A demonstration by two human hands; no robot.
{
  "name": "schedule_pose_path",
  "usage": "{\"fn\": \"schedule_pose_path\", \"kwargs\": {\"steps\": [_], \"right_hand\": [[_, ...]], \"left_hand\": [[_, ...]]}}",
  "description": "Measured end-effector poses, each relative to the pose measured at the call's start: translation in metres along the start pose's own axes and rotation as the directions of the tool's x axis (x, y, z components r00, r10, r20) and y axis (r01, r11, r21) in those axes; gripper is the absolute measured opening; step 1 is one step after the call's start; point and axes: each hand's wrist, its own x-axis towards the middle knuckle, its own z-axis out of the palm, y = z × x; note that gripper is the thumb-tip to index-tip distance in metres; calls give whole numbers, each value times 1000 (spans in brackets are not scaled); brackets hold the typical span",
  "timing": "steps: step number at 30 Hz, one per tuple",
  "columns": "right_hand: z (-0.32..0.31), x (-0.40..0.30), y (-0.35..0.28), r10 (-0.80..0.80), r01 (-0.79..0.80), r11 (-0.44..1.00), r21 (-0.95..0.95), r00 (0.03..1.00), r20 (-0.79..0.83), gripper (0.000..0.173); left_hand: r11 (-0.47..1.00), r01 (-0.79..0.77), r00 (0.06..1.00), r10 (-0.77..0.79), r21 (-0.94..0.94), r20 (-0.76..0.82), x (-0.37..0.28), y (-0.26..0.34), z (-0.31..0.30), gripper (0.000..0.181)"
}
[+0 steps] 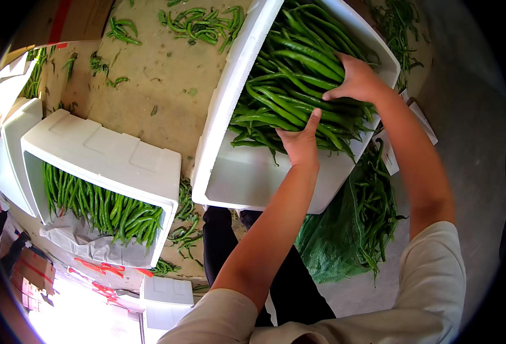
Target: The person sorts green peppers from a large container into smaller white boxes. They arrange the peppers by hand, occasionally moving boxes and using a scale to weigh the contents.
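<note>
Long green chili peppers (287, 79) lie heaped in a large white foam box (253, 180) that stands tilted before me. My left hand (299, 144) grips the near side of the heap, its thumb along the top and most of its fingers hidden among the peppers. Farther in, my right hand (358, 81) clasps the pepper ends beside the box's right wall, thumb and forefinger spread around them. The box floor shows bare in its near part, below my left hand.
A second foam box (106, 148) at left holds peppers in rows, with paper (93, 241) along its near side. A green mesh sack (332, 245) of peppers stands right of my legs. Loose peppers (203, 26) lie on the floor. More foam boxes (167, 296) stand lower left.
</note>
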Motion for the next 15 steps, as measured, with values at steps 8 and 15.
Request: {"fn": "schedule_pose_path", "kwargs": {"steps": [8, 15], "right_hand": [[17, -16, -33, -14, -20, 981, 192, 985, 173, 77], [35, -20, -15, -30, 4, 983, 186, 990, 141, 87]], "left_hand": [[990, 42, 990, -23, -135, 139, 10, -1, -19, 60], [982, 99, 938, -38, -160, 345, 22, -6, -31, 56]]}}
